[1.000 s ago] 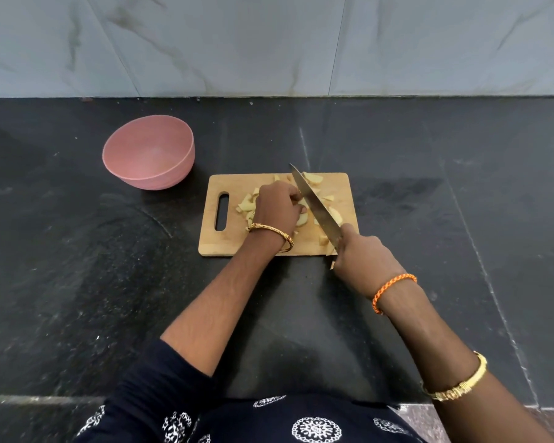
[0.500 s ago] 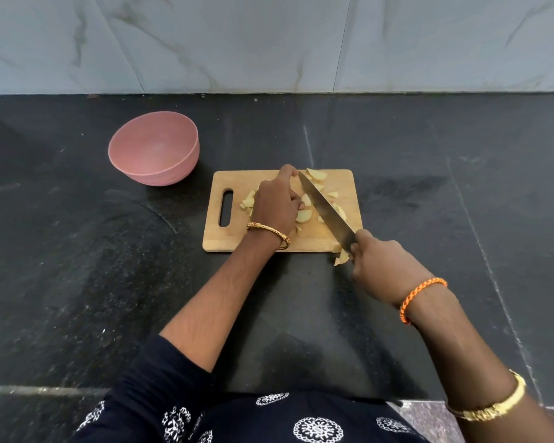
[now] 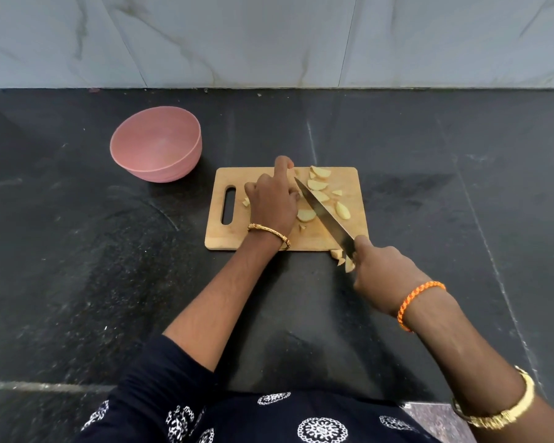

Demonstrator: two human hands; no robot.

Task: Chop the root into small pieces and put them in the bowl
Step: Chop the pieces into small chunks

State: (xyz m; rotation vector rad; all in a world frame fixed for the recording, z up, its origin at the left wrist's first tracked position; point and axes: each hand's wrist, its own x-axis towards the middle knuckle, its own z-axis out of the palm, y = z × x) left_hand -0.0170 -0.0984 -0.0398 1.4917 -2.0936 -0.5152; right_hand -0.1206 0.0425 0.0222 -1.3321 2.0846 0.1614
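Observation:
A wooden cutting board (image 3: 354, 235) lies on the black counter with several pale yellow root pieces (image 3: 319, 185) scattered over it. My left hand (image 3: 274, 201) rests on the board's middle, fingers curled over pieces, index finger stretched toward the far edge; what lies under it is hidden. My right hand (image 3: 383, 273) grips the handle of a large knife (image 3: 325, 215), whose blade slants across the board with its tip beside my left hand. A few pieces (image 3: 343, 259) lie off the board's near right corner by my right hand. The pink bowl (image 3: 155, 148) stands empty to the far left of the board.
The black stone counter (image 3: 77, 251) spreads wide on both sides. A grey marble wall (image 3: 269, 39) rises behind it. The counter's front edge runs just before my patterned dark top (image 3: 253, 417).
My right hand has drawn back toward me and to the right with the knife. My left index finger has stretched out toward the board's far edge. More cut pieces show on the board's right half.

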